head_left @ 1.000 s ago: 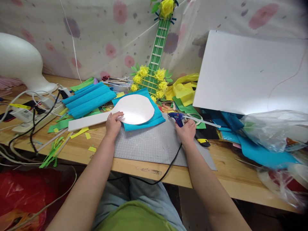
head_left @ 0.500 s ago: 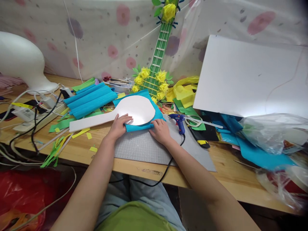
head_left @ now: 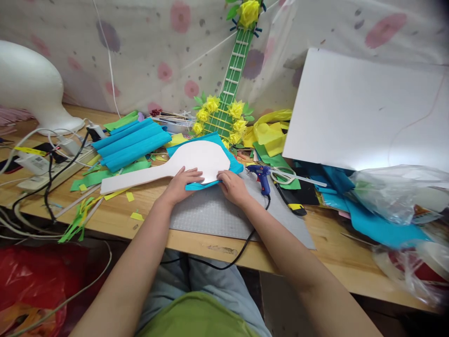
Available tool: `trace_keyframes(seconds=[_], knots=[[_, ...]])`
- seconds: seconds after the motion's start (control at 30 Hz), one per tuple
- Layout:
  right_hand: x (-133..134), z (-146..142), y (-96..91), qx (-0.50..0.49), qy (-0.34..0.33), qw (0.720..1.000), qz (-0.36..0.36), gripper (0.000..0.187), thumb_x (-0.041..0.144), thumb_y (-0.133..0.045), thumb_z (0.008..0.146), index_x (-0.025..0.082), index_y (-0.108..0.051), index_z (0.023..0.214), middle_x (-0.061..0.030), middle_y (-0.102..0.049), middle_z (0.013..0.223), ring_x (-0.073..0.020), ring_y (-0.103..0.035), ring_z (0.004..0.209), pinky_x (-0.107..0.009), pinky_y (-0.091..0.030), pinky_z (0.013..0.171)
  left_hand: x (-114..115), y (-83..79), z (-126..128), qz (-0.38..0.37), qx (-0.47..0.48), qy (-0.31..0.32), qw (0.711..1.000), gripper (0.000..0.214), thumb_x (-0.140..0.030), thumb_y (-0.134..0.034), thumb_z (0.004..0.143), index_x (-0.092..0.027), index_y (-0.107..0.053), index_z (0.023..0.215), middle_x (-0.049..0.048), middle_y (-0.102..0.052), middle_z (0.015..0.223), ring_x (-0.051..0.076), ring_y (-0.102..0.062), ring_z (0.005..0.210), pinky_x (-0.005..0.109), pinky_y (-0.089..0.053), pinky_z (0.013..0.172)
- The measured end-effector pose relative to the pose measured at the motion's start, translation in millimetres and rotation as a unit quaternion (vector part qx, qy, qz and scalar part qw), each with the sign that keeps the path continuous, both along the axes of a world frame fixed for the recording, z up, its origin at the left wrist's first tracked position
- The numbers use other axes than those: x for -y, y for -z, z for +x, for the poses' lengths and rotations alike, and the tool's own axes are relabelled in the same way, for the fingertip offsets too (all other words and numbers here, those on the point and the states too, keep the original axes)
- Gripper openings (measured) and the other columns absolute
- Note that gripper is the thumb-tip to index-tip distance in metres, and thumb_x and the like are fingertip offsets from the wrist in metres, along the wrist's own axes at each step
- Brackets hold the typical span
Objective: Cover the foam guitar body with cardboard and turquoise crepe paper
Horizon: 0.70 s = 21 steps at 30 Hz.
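A white guitar-shaped foam board lies on a sheet of blue crepe paper, its long neck pointing left. My left hand rests with fingers stretched over the board's near edge. At the near right edge, my right hand has its fingers bent and pinched on the crepe paper, which is turned up along the rim. Both sit over the grey cutting mat. A blue hot glue gun with a glue stick lies to the right of my right hand.
Behind stands a green paper guitar with yellow roses. Folded blue crepe paper and a power strip are at left. A yellow-black cutter, a large white board and plastic bags are at right. The glue gun's cord hangs over the table edge.
My left hand has slid right along the board's near edge. My right hand's fingers have drawn up onto the rim, and the near flap of crepe paper looks narrower and folded up.
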State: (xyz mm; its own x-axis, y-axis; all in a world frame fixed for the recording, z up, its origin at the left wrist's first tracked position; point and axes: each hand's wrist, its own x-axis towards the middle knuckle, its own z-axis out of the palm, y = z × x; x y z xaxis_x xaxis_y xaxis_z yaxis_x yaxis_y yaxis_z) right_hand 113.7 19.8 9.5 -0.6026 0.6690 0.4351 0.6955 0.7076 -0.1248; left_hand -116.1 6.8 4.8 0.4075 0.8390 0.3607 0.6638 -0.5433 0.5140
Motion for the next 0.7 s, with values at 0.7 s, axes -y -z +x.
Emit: trace_keyframes(seconds=[0.7], knots=[[-9.7, -12.4, -29.8, 0.1, 0.082, 0.989, -0.072, 0.012, 0.025, -0.045, 0.09, 0.019, -0.055, 0.094, -0.0062, -0.063, 0.101, -0.0189, -0.056, 0.087, -0.027, -0.032, 0.062, -4.9, 4.1, -1.5, -0.055, 0.111, -0.046, 0.991, 0.03, -0.022, -0.047, 0.076, -0.026, -0.07, 0.095, -0.0037, -0.067, 0.109, 0.02, -0.053, 0.118, 0.045, -0.019, 0.115]])
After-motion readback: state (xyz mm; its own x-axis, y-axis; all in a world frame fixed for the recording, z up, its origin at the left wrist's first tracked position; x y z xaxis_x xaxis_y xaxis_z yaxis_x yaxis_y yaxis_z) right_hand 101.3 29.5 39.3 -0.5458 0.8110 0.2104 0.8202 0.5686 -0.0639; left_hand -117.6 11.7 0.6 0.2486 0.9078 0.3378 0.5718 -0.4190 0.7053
